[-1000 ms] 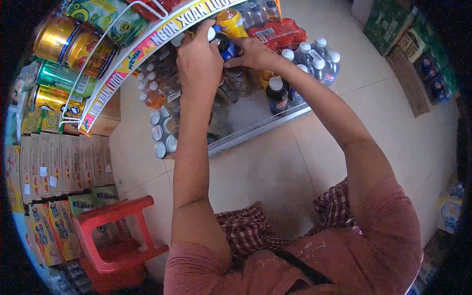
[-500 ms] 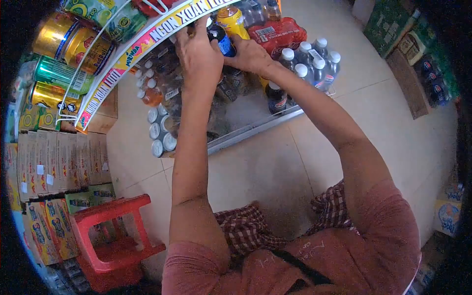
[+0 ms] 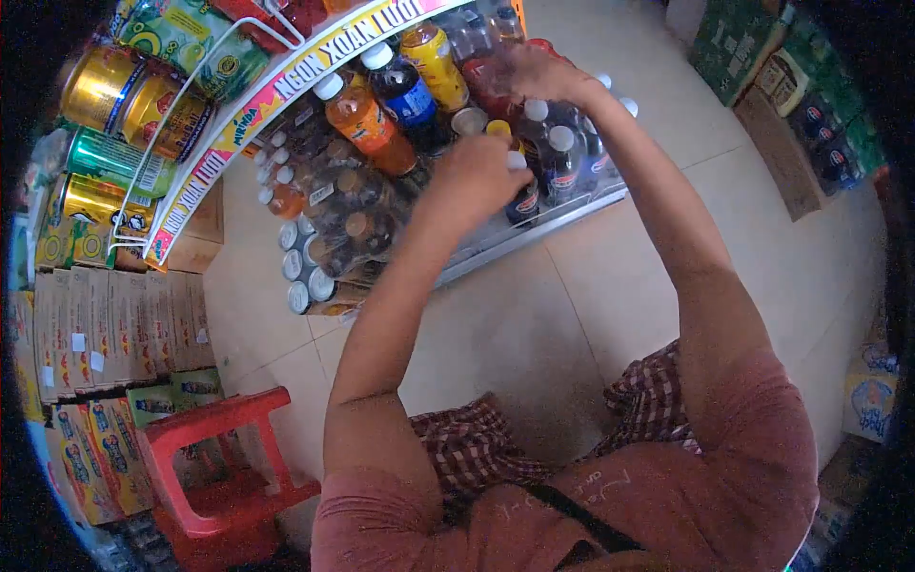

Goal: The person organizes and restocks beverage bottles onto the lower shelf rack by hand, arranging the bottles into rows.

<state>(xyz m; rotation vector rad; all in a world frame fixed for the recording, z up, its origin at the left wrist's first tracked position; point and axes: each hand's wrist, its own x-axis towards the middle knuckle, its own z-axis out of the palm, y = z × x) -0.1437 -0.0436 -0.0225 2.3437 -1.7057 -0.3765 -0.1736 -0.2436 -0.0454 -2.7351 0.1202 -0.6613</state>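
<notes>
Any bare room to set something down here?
Bare floor between the front rail and checkered cloth; also between the right forearm and the cardboard carton. Crowded: behind that rail, where bottles pack around the left hand and right hand; little passing room there.

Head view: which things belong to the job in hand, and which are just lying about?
Likely part of the job:
left hand, at a white-capped dark bottle
right hand, blurred, by the red pack
orange bottle, blue-labelled bottle and yellow bottle, side by side

Probably just lying about:
red stool
stacked cartons
gold cans
</notes>
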